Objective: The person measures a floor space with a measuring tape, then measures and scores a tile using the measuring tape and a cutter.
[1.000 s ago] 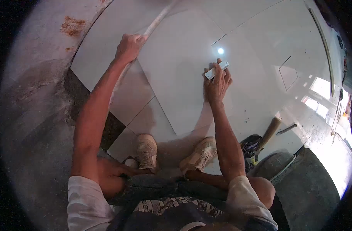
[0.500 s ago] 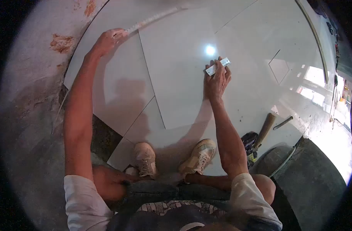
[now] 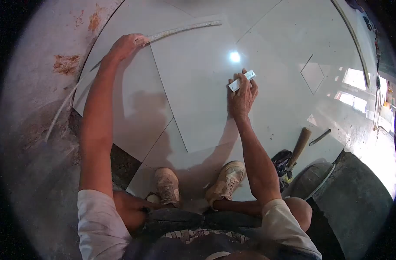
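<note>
My left hand (image 3: 127, 47) is closed on a long thin strip (image 3: 185, 29) with faint markings, which looks like a measuring tape blade. One end reaches right over the top of a loose pale tile (image 3: 193, 86); the other trails past my forearm to the wall side at left. My right hand (image 3: 242, 97) is closed round a small, flat, whitish bar (image 3: 242, 81) with a dark hole near each end. That hand is low over the loose tile's right side. The tile lies askew on the laid floor tiles (image 3: 139, 108), between both hands and in front of my shoes.
A wooden-handled tool (image 3: 299, 147) and a short rod (image 3: 320, 137) lie right of my right forearm, beside a dark round pan-like thing (image 3: 312, 180). A diamond-shaped mark or cutout (image 3: 312, 77) shows at right. A long thin strip (image 3: 353, 41) lies beyond it. The rough wall (image 3: 37, 82) stands left.
The strip in my left hand has shifted right and down, and more of its trailing end shows at left. My right hand has tilted the bar slightly more steeply. The view has shifted a little.
</note>
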`<state>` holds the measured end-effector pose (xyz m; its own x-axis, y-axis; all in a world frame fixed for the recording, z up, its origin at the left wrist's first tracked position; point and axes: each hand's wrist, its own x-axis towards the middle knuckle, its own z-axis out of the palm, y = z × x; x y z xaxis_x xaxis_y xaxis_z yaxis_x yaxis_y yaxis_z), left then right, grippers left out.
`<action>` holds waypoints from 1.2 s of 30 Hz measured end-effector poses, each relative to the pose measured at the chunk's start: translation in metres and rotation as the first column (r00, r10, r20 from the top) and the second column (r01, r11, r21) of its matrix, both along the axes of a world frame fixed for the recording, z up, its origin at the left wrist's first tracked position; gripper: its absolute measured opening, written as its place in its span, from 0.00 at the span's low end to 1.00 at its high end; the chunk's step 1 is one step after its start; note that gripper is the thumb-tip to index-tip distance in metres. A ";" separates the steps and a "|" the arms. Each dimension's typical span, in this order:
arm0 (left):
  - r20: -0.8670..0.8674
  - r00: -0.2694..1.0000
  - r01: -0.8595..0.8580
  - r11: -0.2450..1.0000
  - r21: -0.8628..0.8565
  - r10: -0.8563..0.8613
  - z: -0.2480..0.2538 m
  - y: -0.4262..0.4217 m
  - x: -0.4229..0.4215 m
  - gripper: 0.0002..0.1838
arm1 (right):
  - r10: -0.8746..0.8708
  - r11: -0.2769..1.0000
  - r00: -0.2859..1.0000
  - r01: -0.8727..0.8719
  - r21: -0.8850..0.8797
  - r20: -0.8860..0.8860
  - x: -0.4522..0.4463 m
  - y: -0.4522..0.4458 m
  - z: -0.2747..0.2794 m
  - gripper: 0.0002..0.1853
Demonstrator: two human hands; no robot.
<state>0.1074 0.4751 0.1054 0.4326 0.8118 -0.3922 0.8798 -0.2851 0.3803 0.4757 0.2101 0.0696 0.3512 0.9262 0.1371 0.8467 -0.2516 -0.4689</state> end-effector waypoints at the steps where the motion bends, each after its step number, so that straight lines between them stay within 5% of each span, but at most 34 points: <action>1: 0.006 1.000 0.014 1.000 0.026 -0.014 -0.003 0.001 0.002 0.24 | 0.012 1.000 1.000 -0.012 0.029 -0.002 0.001 0.000 -0.001 0.26; 5: -0.048 0.998 -0.042 0.998 0.054 0.045 -0.009 0.001 0.013 0.25 | 0.036 0.997 0.999 -0.034 0.062 -0.026 0.001 -0.001 0.006 0.27; 8: 0.052 0.988 0.131 0.967 0.219 -0.146 -0.048 0.011 -0.008 0.21 | 0.016 0.999 1.000 -0.015 0.051 -0.013 0.000 0.000 0.003 0.28; 11: -0.067 0.997 -0.027 0.998 0.063 0.031 -0.008 0.002 0.017 0.17 | 0.012 0.999 1.000 -0.012 0.044 0.006 -0.002 0.001 0.005 0.28; 14: 0.005 0.990 0.136 0.972 0.194 -0.139 -0.048 0.012 -0.007 0.17 | 0.032 0.998 0.999 -0.032 0.063 0.005 0.002 0.001 0.001 0.28; 17: 0.041 0.999 -0.018 0.982 0.186 0.011 -0.017 -0.011 0.016 0.23 | 0.008 1.000 1.000 -0.008 0.029 -0.023 -0.001 0.001 0.004 0.27; 21: 0.058 0.995 0.061 0.959 0.275 -0.080 -0.037 -0.005 0.004 0.24 | 0.002 1.000 1.000 -0.002 -0.013 -0.020 0.000 -0.001 0.003 0.27; 26: -0.051 0.999 0.016 0.987 0.162 -0.008 -0.018 0.001 0.016 0.24 | -0.009 1.000 1.000 0.010 0.004 -0.021 -0.001 0.001 0.004 0.26; 29: 0.026 0.980 0.179 0.934 0.310 -0.196 -0.037 0.002 0.003 0.25 | 0.007 1.000 1.000 -0.007 -0.029 0.006 -0.001 0.002 0.007 0.27; 36: -0.003 0.993 0.115 0.937 0.329 -0.121 -0.069 0.014 -0.008 0.26 | 0.006 1.000 1.000 -0.006 -0.022 0.000 0.000 0.000 0.005 0.28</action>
